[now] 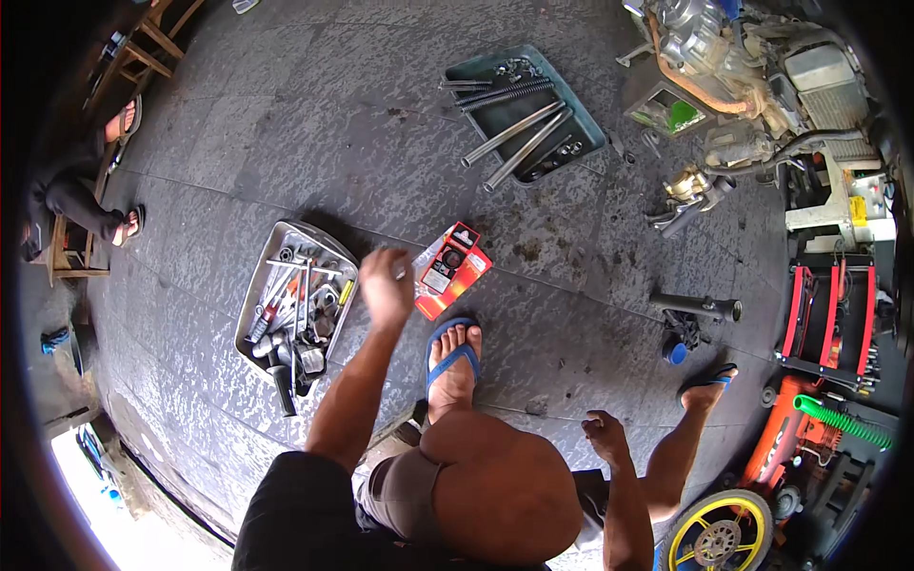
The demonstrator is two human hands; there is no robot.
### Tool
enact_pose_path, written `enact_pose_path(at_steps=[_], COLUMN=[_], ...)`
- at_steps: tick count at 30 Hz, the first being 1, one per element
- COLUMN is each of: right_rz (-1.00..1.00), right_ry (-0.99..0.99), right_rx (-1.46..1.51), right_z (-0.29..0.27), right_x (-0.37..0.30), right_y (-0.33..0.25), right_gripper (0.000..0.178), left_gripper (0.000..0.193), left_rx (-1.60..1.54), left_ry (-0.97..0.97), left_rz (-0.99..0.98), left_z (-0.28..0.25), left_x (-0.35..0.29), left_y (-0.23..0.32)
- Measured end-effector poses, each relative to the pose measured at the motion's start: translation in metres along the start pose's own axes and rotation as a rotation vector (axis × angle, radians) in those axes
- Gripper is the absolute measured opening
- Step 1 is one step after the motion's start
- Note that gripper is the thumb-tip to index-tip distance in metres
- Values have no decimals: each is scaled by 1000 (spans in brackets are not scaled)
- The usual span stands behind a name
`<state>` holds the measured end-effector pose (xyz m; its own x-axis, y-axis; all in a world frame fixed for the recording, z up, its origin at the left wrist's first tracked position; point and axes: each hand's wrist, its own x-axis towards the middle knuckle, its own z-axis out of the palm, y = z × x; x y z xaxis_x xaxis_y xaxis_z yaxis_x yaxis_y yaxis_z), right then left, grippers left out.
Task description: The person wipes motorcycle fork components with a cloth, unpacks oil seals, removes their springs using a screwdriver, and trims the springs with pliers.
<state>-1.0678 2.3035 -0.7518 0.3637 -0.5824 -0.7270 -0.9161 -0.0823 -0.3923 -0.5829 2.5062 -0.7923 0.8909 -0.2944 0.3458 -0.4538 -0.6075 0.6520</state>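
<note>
My left hand (387, 297) is raised over the floor between a metal tray (242, 319) of tools and some red-and-orange boxes. Its fingers are curled, and a small shiny bit (398, 272) shows at them, too small to name. The tray holds wrenches, sockets and other hand tools, and a black-handled tool (283, 388) sticks out past its near edge. A red and black box (446, 264) lies on an orange package (466, 285), just beyond my sandalled foot (451, 376). Beside my right knee, my right hand (607, 440) is closed; whatever its fingers may hold is hidden.
A teal tray (592, 122) with fork tubes and springs lies farther off. To the right are a dark metal tube (700, 306), a blue cap (675, 354), a red tool rack (828, 319), a yellow wheel (720, 538) and engine parts (700, 43). Another person's feet (127, 226) are at left.
</note>
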Motion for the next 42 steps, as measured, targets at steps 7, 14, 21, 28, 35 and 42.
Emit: enact_pose_path(at_steps=[7,14,21,28,35,42], right_rz=[3,-38,-66,-72,-39,-39], right_ry=[31,17,-30,-29,-28,-33], right_rx=[58,143,144,120,117,105], right_z=[0,-4,-14,-15,-13,-11], right_x=[-2,-8,7,14,13,18], right_y=[8,-15,-41,-44,-44,-50], right_gripper=[43,41,37,40,41,41], left_gripper=[56,54,67,71,69,58], left_rx=[-231,-305,-406,-552,-621,-445], left_ry=[-54,-161,-417,-519,-475,-556], left_rz=[-286,-375,-644,-891,-965,-347], left_z=[129,176,179,173,162,173], left_x=[106,136,146,151,146,101], left_y=[62,28,44,40,59,48])
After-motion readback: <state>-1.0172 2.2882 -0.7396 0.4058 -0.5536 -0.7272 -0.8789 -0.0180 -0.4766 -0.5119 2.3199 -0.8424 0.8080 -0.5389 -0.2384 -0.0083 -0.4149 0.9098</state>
